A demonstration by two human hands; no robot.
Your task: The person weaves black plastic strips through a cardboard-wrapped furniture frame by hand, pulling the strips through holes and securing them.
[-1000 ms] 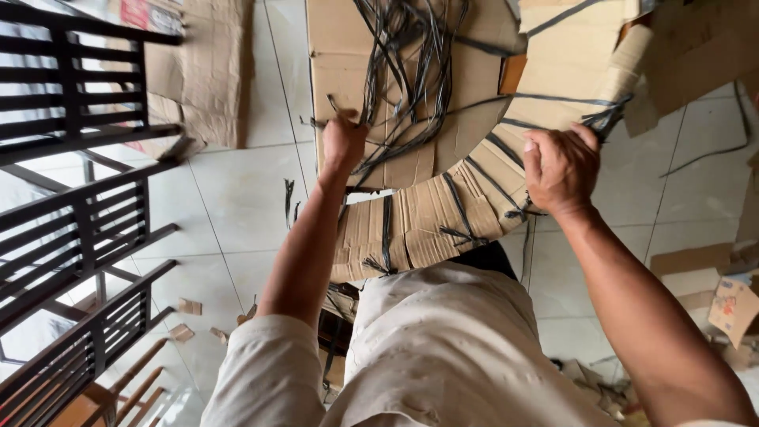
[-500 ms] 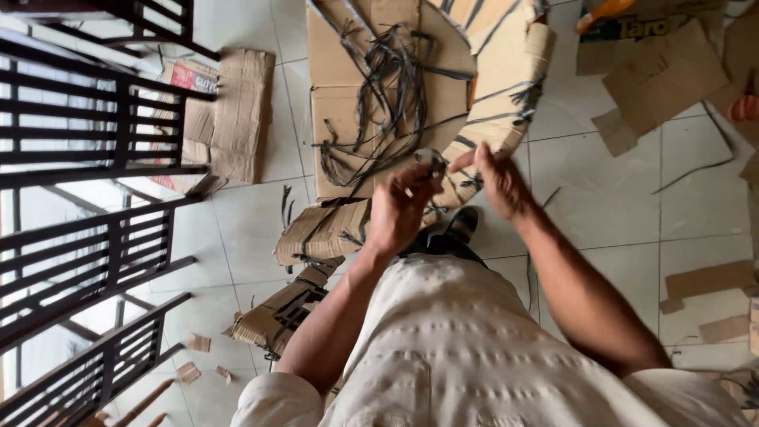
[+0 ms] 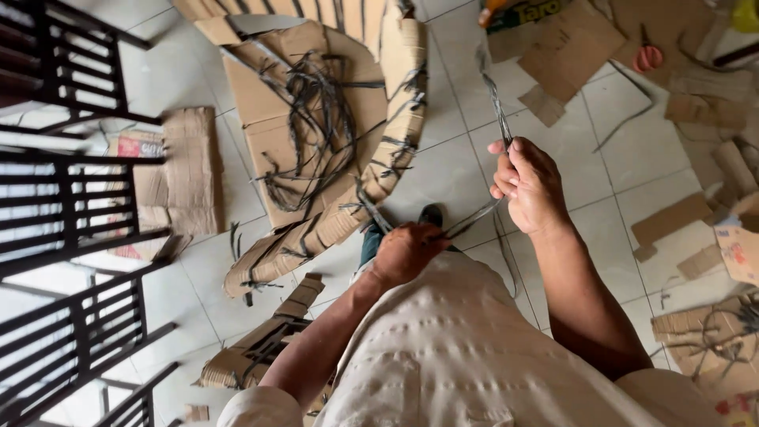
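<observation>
From the head view, my right hand (image 3: 528,183) had its fingers closed around a dark strap (image 3: 498,111), drawn taut toward my left hand (image 3: 405,251), which pinched its near end. The strap-bound cardboard bundle (image 3: 395,150) lay on the floor (image 3: 451,170), far left. I judged I was mid-tightening; next needed steady tension.
</observation>
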